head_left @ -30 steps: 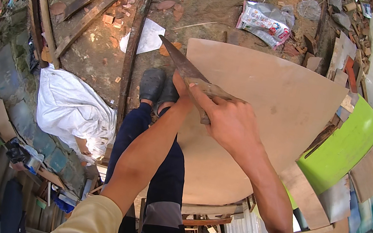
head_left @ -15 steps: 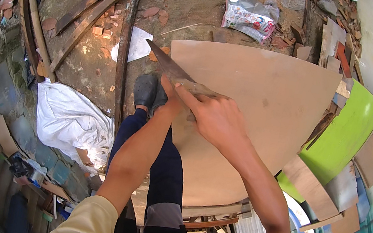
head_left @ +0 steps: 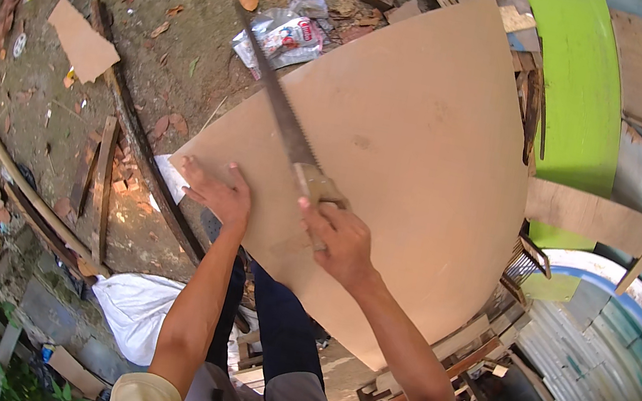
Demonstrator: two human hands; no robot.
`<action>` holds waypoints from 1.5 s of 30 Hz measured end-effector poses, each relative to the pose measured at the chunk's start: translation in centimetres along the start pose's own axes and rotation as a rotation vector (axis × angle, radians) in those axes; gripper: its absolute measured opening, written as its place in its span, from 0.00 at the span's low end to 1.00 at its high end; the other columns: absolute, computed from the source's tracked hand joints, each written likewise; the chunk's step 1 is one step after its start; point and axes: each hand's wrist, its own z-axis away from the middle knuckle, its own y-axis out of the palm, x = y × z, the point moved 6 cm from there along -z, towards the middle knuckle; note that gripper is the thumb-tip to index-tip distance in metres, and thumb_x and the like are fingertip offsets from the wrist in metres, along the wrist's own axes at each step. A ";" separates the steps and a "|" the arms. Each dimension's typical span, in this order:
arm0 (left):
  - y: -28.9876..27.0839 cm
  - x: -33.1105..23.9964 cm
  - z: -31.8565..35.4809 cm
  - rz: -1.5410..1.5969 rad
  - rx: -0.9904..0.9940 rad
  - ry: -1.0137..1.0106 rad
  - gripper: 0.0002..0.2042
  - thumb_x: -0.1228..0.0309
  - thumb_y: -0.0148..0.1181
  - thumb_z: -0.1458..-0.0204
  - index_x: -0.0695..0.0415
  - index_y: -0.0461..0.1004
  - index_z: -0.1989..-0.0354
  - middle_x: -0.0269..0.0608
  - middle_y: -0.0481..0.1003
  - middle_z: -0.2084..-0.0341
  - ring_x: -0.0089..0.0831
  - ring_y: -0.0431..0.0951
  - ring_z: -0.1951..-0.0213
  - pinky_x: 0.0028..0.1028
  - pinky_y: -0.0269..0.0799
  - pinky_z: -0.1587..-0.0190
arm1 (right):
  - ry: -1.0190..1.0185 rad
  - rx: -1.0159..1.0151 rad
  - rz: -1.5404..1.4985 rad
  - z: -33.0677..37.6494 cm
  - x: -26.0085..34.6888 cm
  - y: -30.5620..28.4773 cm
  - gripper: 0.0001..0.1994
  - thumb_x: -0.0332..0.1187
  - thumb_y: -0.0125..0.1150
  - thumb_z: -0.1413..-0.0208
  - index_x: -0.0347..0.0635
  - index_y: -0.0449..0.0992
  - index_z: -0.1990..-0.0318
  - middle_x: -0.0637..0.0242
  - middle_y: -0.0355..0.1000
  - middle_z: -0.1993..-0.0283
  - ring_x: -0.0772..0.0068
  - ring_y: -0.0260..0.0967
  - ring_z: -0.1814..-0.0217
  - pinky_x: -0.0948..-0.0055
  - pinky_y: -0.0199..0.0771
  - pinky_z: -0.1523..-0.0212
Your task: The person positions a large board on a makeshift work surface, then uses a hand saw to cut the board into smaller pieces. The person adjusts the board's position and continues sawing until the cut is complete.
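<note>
A large, pale brown plywood sheet (head_left: pixel 414 157) fills the middle of the view, its near-left edge running diagonally above dirt ground (head_left: pixel 165 61) strewn with dry leaves and wood scraps. A hand saw (head_left: pixel 285 113) lies across that edge, its long toothed blade reaching up and left past the sheet over the ground — open room there. The right hand (head_left: pixel 341 243) has its fingers wrapped around the saw's wooden handle. The left hand (head_left: pixel 217 193) presses flat on the sheet just beside the edge, fingers spread wide, holding nothing. The sheet's surface is smooth and plain. To the right it is crowded by a bright green panel (head_left: pixel 581 92) and stacked boards (head_left: pixel 593 216). A white sack (head_left: pixel 139 306) lies below, beside the person's dark trousers (head_left: pixel 285 357).
</note>
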 end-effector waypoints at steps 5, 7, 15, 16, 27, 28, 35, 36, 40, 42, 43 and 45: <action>5.0 -14.1 3.5 -0.037 0.694 0.549 0.56 0.43 0.69 0.52 0.50 0.40 0.21 0.66 0.31 0.23 0.61 0.29 0.22 0.65 0.28 0.27 | 0.244 -0.211 0.308 4.7 -12.1 -3.2 0.26 0.28 0.72 0.47 0.47 0.76 0.39 0.50 0.75 0.51 0.45 0.75 0.51 0.54 0.76 0.50; 7.3 -18.4 4.5 -0.152 0.901 0.614 0.62 0.41 0.73 0.58 0.47 0.37 0.20 0.67 0.26 0.24 0.63 0.23 0.23 0.69 0.25 0.29 | 0.363 -0.206 0.394 6.7 -17.9 -3.1 0.27 0.32 0.73 0.48 0.46 0.73 0.39 0.44 0.71 0.44 0.39 0.68 0.40 0.49 0.68 0.39; 11.8 -20.6 5.8 -0.551 1.269 0.469 0.75 0.40 0.78 0.64 0.46 0.15 0.24 0.73 0.07 0.31 0.72 0.03 0.31 0.78 0.18 0.37 | 0.843 0.076 0.377 8.4 -33.0 -6.3 0.52 0.53 0.85 0.72 0.50 0.61 0.36 0.48 0.61 0.33 0.42 0.53 0.26 0.48 0.52 0.26; 11.9 -20.9 5.9 -0.591 1.288 0.453 0.75 0.40 0.77 0.64 0.47 0.13 0.24 0.74 0.06 0.31 0.72 0.03 0.31 0.78 0.18 0.37 | 0.847 0.101 0.391 8.4 -33.8 -6.5 0.55 0.54 0.86 0.76 0.50 0.60 0.36 0.47 0.60 0.31 0.41 0.52 0.25 0.49 0.51 0.25; 12.2 -22.2 6.0 -0.857 1.372 0.350 0.76 0.37 0.74 0.60 0.54 0.08 0.27 0.80 0.04 0.35 0.74 0.02 0.33 0.79 0.20 0.38 | 0.874 0.189 0.232 7.9 -37.0 -7.0 0.57 0.52 0.87 0.74 0.52 0.57 0.33 0.42 0.52 0.24 0.43 0.44 0.19 0.52 0.45 0.20; 12.2 -22.1 5.9 -0.854 1.371 0.355 0.76 0.37 0.74 0.60 0.54 0.08 0.28 0.80 0.04 0.35 0.75 0.02 0.33 0.79 0.20 0.38 | 0.872 0.182 0.233 7.1 -37.3 -7.3 0.57 0.51 0.87 0.74 0.52 0.57 0.33 0.42 0.51 0.24 0.44 0.44 0.19 0.52 0.45 0.20; 12.4 -21.1 5.6 -0.766 1.399 0.346 0.74 0.40 0.75 0.59 0.52 0.10 0.26 0.80 0.05 0.34 0.78 0.03 0.34 0.80 0.17 0.39 | 0.917 0.253 0.297 3.8 -38.4 -8.5 0.58 0.50 0.88 0.77 0.53 0.58 0.34 0.51 0.55 0.26 0.47 0.48 0.21 0.54 0.49 0.21; 12.4 -20.7 5.5 -0.743 1.393 0.343 0.73 0.41 0.75 0.58 0.50 0.11 0.26 0.79 0.05 0.34 0.77 0.03 0.33 0.80 0.16 0.39 | 0.931 0.258 0.297 3.8 -38.3 -8.4 0.58 0.50 0.88 0.77 0.54 0.58 0.34 0.52 0.55 0.26 0.48 0.48 0.21 0.55 0.50 0.22; 11.9 -20.3 6.4 -0.641 1.421 0.366 0.70 0.47 0.74 0.53 0.52 0.11 0.26 0.81 0.06 0.34 0.80 0.04 0.34 0.81 0.17 0.40 | 0.963 0.251 0.345 4.9 -38.3 -8.2 0.57 0.50 0.88 0.78 0.56 0.59 0.35 0.55 0.57 0.28 0.49 0.48 0.21 0.55 0.53 0.23; 12.0 -20.6 6.2 -0.638 1.441 0.405 0.70 0.47 0.73 0.52 0.55 0.10 0.27 0.85 0.07 0.36 0.82 0.04 0.35 0.82 0.18 0.41 | 0.950 0.244 0.351 5.0 -38.3 -8.1 0.56 0.49 0.88 0.78 0.56 0.60 0.35 0.56 0.58 0.29 0.49 0.49 0.21 0.55 0.54 0.23; 12.0 -20.8 5.9 -0.623 1.426 0.414 0.70 0.48 0.73 0.52 0.54 0.10 0.27 0.85 0.07 0.35 0.82 0.04 0.35 0.82 0.18 0.41 | 0.942 0.238 0.351 4.8 -38.3 -8.0 0.56 0.49 0.88 0.78 0.56 0.60 0.35 0.57 0.59 0.29 0.50 0.49 0.21 0.54 0.54 0.24; 11.8 -20.7 5.7 -0.594 1.403 0.432 0.69 0.49 0.73 0.51 0.52 0.10 0.27 0.84 0.07 0.35 0.82 0.04 0.35 0.82 0.18 0.40 | 0.930 0.268 0.324 4.1 -38.3 -8.4 0.56 0.49 0.88 0.77 0.56 0.60 0.35 0.60 0.60 0.30 0.51 0.50 0.22 0.54 0.56 0.25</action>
